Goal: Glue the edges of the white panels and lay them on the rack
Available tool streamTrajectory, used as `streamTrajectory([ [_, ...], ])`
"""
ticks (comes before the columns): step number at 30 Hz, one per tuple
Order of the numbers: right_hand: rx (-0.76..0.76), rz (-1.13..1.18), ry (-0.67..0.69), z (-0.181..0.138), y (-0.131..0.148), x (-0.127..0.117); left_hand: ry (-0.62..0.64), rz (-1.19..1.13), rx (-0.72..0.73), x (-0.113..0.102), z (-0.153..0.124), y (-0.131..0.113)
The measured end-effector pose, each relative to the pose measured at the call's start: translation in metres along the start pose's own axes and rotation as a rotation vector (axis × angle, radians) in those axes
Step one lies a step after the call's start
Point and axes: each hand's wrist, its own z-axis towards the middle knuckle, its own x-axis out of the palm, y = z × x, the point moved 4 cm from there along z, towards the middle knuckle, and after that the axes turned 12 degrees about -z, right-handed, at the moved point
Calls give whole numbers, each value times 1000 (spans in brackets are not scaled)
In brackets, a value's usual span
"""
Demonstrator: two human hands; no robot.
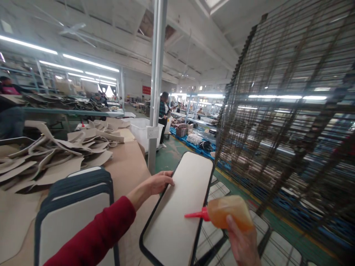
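Observation:
My left hand (158,183) grips the left edge of a long white panel (181,192) with rounded corners and a dark rim, thumb on its face. The panel is tilted beside the table edge. In my right hand (244,242) is a squeeze bottle (229,211) of amber liquid, probably glue, with fingers wrapped round it. Its red nozzle (195,214) points left over the panel's lower half; whether the tip touches the surface I cannot tell. To the left lies a stack of similar dark-rimmed panels (74,218).
Grey-beige cut pieces (58,151) are heaped on the brown table (129,159). A metal post (156,92) and a white bin (140,129) stand ahead. Wire racks (277,111) rise at right, several panels on the lower one. A person (163,114) stands beyond the post.

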Motion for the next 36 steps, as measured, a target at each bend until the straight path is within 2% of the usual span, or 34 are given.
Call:
streamTrajectory([
  [2, 27, -31, 43, -13, -4, -1, 3, 7, 1, -1, 5, 1],
  [3, 12, -31, 20, -11, 0, -1, 7, 12, -5, 0, 6, 2],
  [6, -124, 3, -157, 15, 25, -1, 37, 22, -36, 7, 9, 6],
  [9, -201, -7, -214, 37, 40, -3, 85, 5, -45, 16, 12, 10],
  [11, -171, -25, -187, 31, 33, -7, 90, -8, -41, 18, 15, 12],
  [14, -102, -108, -66, 7, 14, -11, 82, 4, -36, 18, 21, 16],
  [16, -135, -158, -35, 2, 11, -11, 99, 23, -34, 21, 24, 19],
  [19, -270, -172, -157, 22, 25, -10, 156, 48, -57, 32, 25, 23],
  [22, -323, -190, -236, 42, 35, -13, 210, 50, -69, 43, 26, 27],
  [25, -279, -253, -168, 22, 23, -21, 220, 28, -77, 44, 32, 33],
  [29, -173, -389, 71, -28, 3, -26, 178, 38, -98, 37, 42, 45],
  [31, -199, -385, -7, -34, 10, -30, 166, 55, -126, 38, 45, 51],
  [34, -250, -276, -243, -23, 28, -42, 211, 53, -171, 54, 47, 62],
  [36, -249, -274, -299, -19, 35, -53, 223, 57, -188, 65, 52, 70],
])
